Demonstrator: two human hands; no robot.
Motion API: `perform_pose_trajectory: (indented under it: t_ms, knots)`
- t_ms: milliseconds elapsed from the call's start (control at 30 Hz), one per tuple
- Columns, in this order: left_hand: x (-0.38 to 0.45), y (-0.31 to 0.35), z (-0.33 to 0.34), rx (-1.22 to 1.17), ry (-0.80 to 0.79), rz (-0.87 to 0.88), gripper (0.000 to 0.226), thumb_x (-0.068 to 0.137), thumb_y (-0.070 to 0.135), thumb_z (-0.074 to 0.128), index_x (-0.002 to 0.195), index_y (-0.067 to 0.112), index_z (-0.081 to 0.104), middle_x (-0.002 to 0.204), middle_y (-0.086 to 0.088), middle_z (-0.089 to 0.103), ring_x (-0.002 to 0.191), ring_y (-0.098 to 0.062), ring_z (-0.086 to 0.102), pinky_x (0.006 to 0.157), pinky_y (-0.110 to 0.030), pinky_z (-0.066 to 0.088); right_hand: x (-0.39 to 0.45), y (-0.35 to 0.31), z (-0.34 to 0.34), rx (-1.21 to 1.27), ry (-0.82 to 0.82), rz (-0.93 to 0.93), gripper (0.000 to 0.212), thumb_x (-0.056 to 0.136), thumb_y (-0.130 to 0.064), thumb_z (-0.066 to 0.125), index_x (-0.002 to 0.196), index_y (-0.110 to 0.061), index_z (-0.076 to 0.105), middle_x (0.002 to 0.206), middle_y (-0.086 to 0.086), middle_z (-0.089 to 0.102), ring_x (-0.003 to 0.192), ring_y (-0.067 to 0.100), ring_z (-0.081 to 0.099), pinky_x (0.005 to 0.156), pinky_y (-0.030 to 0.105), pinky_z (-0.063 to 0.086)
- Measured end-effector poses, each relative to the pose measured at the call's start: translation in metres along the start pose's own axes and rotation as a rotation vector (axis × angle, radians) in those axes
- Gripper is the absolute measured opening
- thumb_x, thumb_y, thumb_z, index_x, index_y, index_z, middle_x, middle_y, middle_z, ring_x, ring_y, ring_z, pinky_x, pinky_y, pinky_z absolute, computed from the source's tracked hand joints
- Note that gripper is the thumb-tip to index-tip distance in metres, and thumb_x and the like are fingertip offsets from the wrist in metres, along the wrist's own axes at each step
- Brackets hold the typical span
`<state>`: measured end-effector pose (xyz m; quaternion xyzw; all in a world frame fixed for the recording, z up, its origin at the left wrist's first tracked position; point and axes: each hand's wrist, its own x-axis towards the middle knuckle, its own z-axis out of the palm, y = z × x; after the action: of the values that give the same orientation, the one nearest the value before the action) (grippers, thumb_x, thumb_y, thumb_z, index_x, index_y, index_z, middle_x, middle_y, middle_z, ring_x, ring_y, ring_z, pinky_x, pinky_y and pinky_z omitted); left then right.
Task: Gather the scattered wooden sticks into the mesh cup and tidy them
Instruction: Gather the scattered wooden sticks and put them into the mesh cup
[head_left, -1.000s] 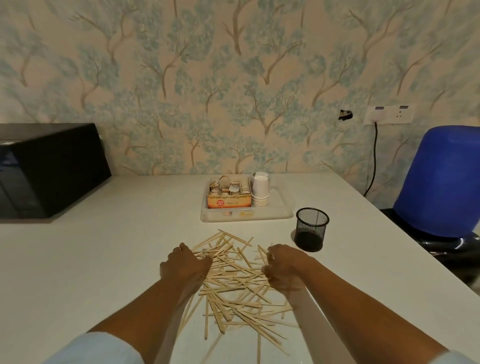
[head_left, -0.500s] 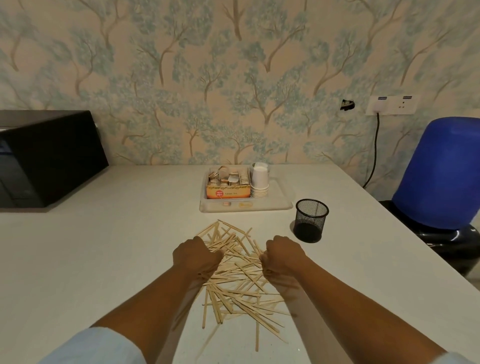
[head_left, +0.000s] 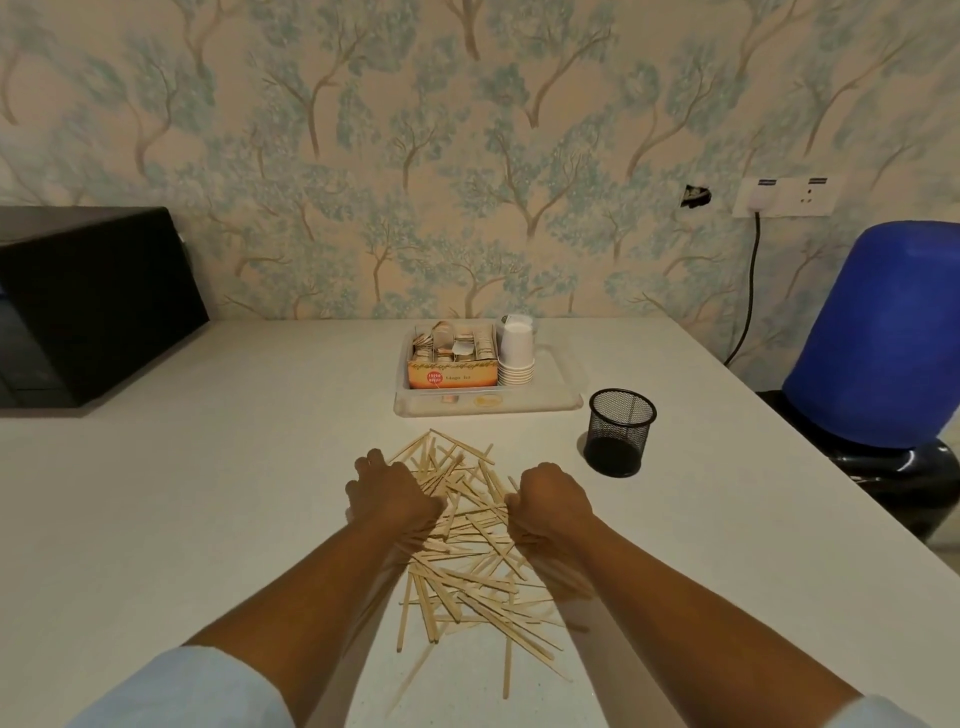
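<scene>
A: Where did the wooden sticks (head_left: 467, 540) lie?

B: In a loose crossed heap on the white worktop (head_left: 208, 519), mid-front, some trailing toward the near edge. The black mesh cup (head_left: 621, 439) stood upright to the right of the heap, apart from it, with no stick showing above its rim.

A: And the hands?

B: The left hand (head_left: 392, 493) sat on the heap's left edge, knuckles up, fingers curled down into the sticks. The right hand (head_left: 553, 501) sat on the right edge, likewise curled (palms hidden from the head view). Each grip looked closed over sticks at its side of the heap; how many each held could not be told.

A: Anything else noted?

B: A clear tray (head_left: 561, 400) behind the heap carried a carton (head_left: 452, 376) of sachets and stacked paper cups (head_left: 517, 348). A black box (head_left: 88, 301) stood far left, a blue drum (head_left: 883, 332) off the worktop's right.
</scene>
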<state>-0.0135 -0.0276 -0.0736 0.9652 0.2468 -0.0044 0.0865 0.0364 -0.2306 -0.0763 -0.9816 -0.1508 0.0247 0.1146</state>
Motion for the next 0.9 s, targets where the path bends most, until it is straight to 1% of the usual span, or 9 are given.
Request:
perform_pose_trajectory:
  t_ms: [233,367,500,567,633,667,733,800,900]
  knots:
    - [0.001,0.018,-0.005,-0.170,-0.092,-0.004,0.061,0.083,0.061,0.060,0.118,0.012,0.064,0.121,-0.006,0.065,0.108,-0.026,0.063,0.075,-0.031,0.046,0.004,-0.018,0.003,0.118,0.000,0.028,0.038,0.095,-0.039,0.054,0.105,-0.004,0.066,0.109,0.012,0.060,0.100,0.029,0.062,0.073,0.028,0.041]
    - [0.004,0.032,-0.017,-0.423,-0.236,-0.077,0.040,0.094,0.036,0.052,0.113,0.004,0.066,0.114,-0.010,0.070,0.107,-0.028,0.066,0.082,-0.031,0.050,0.011,-0.026,0.001,0.292,-0.050,-0.009,0.030,0.092,-0.029,0.056,0.085,-0.001,0.065,0.089,0.014,0.061,0.093,0.032,0.064,0.066,0.026,0.041]
    - [0.014,0.032,-0.023,-0.764,-0.320,-0.203,0.029,0.089,0.009,0.047,0.103,-0.005,0.068,0.101,-0.022,0.073,0.099,-0.035,0.071,0.094,-0.045,0.057,0.017,-0.028,-0.003,0.387,-0.053,-0.025,0.046,0.089,-0.037,0.060,0.124,-0.007,0.063,0.122,0.010,0.064,0.112,0.025,0.060,0.090,0.030,0.048]
    - [0.016,0.024,-0.024,-0.732,-0.256,-0.243,0.027,0.086,0.011,0.051,0.101,-0.003,0.068,0.094,-0.016,0.072,0.088,-0.029,0.070,0.079,-0.037,0.059,0.021,-0.028,-0.002,0.336,-0.025,-0.025,0.051,0.086,-0.047,0.062,0.117,-0.007,0.064,0.118,0.010,0.065,0.108,0.024,0.061,0.088,0.032,0.049]
    - [0.015,0.016,-0.026,-0.630,-0.175,-0.273,0.019,0.084,0.017,0.056,0.095,0.004,0.066,0.081,-0.007,0.066,0.071,-0.020,0.061,0.058,-0.027,0.048,0.025,-0.031,-0.001,0.246,-0.018,-0.021,0.056,0.080,-0.061,0.062,0.096,-0.007,0.064,0.107,0.010,0.063,0.103,0.025,0.061,0.081,0.034,0.051]
    - [0.015,0.014,-0.025,-0.614,-0.154,-0.281,0.017,0.084,0.017,0.058,0.093,0.005,0.065,0.078,-0.006,0.064,0.069,-0.019,0.060,0.057,-0.027,0.047,0.027,-0.033,-0.001,0.211,-0.040,-0.009,0.063,0.075,-0.068,0.061,0.094,-0.008,0.063,0.108,0.010,0.060,0.105,0.026,0.059,0.081,0.034,0.050]
    - [0.021,0.015,-0.022,-0.714,-0.186,-0.285,0.017,0.087,0.013,0.054,0.090,0.002,0.067,0.080,-0.008,0.072,0.076,-0.023,0.069,0.072,-0.034,0.059,0.030,-0.041,0.001,0.148,-0.102,0.014,0.085,0.067,-0.079,0.058,0.108,-0.005,0.062,0.118,0.013,0.052,0.114,0.028,0.052,0.087,0.037,0.049]
    - [0.027,0.018,-0.020,-0.835,-0.249,-0.294,0.021,0.090,0.008,0.047,0.083,0.000,0.065,0.078,-0.012,0.076,0.076,-0.025,0.073,0.086,-0.040,0.060,0.033,-0.050,0.002,0.106,-0.120,0.024,0.097,0.062,-0.084,0.058,0.118,-0.005,0.059,0.124,0.012,0.047,0.119,0.028,0.047,0.092,0.039,0.048]
    - [0.034,0.022,-0.020,-0.822,-0.312,-0.244,0.021,0.090,0.007,0.048,0.080,0.001,0.065,0.080,-0.014,0.076,0.077,-0.028,0.072,0.084,-0.039,0.059,0.039,-0.061,0.005,0.131,-0.121,0.008,0.092,0.064,-0.078,0.064,0.123,-0.008,0.058,0.125,0.011,0.046,0.121,0.027,0.045,0.092,0.038,0.046]
